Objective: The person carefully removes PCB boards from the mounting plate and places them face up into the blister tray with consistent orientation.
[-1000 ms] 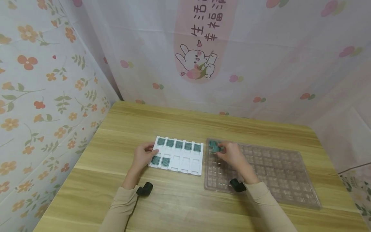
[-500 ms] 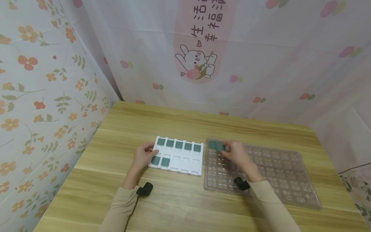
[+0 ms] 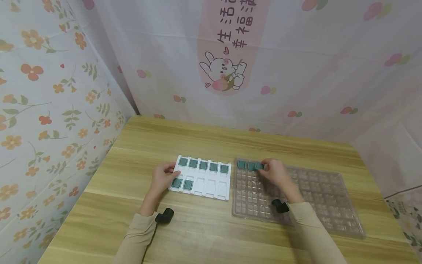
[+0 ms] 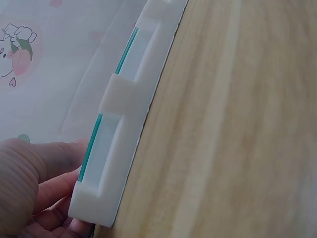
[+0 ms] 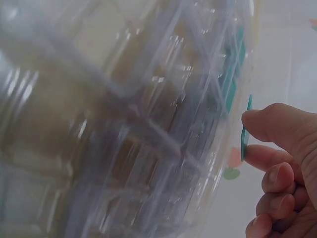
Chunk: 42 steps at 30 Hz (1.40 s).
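A white tray point(image 3: 202, 176) lies on the table, with several green square chips point(image 3: 203, 165) filling its back row and two at the left of its front row. My left hand point(image 3: 162, 178) grips its left end, thumb on top and fingers beside or under the edge. To the right is a clear plastic tray point(image 3: 321, 201) of many pockets. Two green chips sit in its back-left pockets. Just right of them, my right hand point(image 3: 276, 173) pinches another green chip point(image 5: 245, 130) between thumb and forefinger, tilted, near the back row.
The wooden table point(image 3: 197, 234) carries both trays side by side with a narrow gap. A printed curtain point(image 3: 290, 66) hangs behind the table's back edge, and a floral curtain point(image 3: 59, 110) on the left. Each wrist bears a black camera mount point(image 3: 165, 215).
My right hand has moved rightward along the clear tray's back row. A chip now sits in the second pocket, and the hand pinches one farther right. My left hand has stayed put.
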Available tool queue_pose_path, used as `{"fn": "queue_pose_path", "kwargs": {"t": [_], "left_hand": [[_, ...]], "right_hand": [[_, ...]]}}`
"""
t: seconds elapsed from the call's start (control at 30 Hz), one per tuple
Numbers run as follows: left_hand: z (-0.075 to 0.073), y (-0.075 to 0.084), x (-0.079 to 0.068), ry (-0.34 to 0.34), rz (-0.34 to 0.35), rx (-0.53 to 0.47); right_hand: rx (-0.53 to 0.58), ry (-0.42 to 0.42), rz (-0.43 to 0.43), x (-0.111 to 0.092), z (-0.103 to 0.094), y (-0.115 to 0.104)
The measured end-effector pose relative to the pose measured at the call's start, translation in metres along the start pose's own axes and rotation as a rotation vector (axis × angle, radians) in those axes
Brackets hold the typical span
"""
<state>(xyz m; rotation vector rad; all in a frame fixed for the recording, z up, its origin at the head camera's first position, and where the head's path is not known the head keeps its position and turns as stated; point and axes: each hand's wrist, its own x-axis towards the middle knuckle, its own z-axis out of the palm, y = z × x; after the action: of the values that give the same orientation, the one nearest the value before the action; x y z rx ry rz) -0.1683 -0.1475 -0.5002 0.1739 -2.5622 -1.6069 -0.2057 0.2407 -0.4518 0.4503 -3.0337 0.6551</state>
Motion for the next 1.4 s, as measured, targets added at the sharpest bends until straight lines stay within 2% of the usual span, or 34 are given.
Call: {"fn": "queue_pose_path", "kwargs": {"t": [0.33,0.73,1.07,1.4], "left_hand": [[0.0,-0.002,0.0,0.001,-0.007,-0.005],[0.0,-0.003,0.001,0.007,0.001,-0.009],[0.0,-0.003,0.002,-0.006,-0.01,-0.024],[0.0,-0.002,0.001,-0.003,0.01,-0.02]], "right_hand": [[-0.065,0.014,-0.065,0.001,0.002,0.013],[-0.099,-0.028,-0.088,0.004,0.001,0.019],[-0.116,-0.045,-0.088,0.003,-0.001,0.019],[-0.119,-0.06,-0.061,0.002,-0.002,0.018]]}}
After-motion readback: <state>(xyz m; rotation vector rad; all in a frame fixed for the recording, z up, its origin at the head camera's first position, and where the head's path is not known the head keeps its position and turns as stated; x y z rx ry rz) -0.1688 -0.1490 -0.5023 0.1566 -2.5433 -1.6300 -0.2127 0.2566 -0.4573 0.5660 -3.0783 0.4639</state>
